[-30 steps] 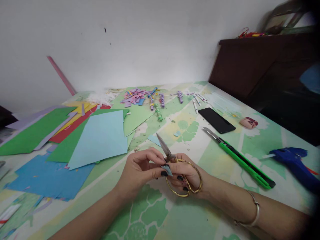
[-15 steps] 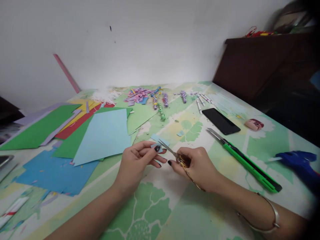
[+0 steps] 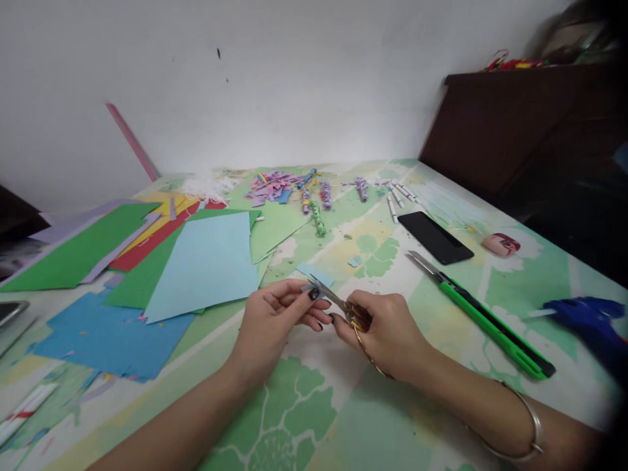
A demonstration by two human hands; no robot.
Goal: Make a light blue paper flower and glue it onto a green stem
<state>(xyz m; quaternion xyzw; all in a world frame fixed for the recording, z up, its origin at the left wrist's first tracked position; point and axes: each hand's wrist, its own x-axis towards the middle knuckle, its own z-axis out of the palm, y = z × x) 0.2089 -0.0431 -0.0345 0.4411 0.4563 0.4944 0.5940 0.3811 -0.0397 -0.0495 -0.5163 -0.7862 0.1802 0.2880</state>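
My right hand (image 3: 387,330) is closed round the gold handles of a pair of scissors (image 3: 338,303), blades pointing left toward my other hand. My left hand (image 3: 277,320) pinches a small light-blue paper piece (image 3: 310,288) between thumb and fingers, right at the scissor blades. Both hands hover low over the green-patterned table (image 3: 314,405) near its front middle. A light-blue paper scrap (image 3: 314,271) lies on the table just beyond the blades.
Coloured paper sheets (image 3: 201,261) lie at the left. A green utility knife (image 3: 483,320), a black phone (image 3: 436,237), white markers (image 3: 395,196) and a blue glue gun (image 3: 586,317) sit at the right. Paper scraps and rolled paper beads (image 3: 294,186) lie at the back. Dark furniture (image 3: 515,124) stands at the right.
The scissors turned from pointing up and away to pointing left at the paper piece. My left hand lifted the piece to the blades, and both hands shifted slightly nearer.
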